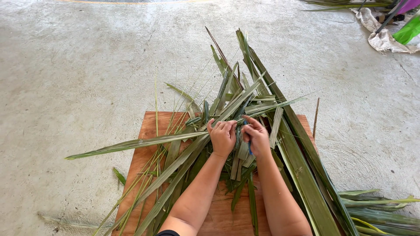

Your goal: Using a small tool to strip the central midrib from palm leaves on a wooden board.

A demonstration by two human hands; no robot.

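Observation:
A heap of long green palm leaf strips (245,100) lies across a brown wooden board (151,126) on a concrete floor. My left hand (222,137) is closed around a leaf strip at the middle of the heap. My right hand (256,137) sits right beside it, gripping a small blue-handled tool (249,148) pressed against the same strip. The tool's working end is hidden among the leaves. Thin pale leaf ribs (175,109) fan out to the left of my hands.
More leaf strips (376,207) lie on the floor at the lower right. A thin stick (315,113) stands near the board's right edge. Crumpled cloth (385,39) and a bright green sheet (409,29) sit at the top right corner.

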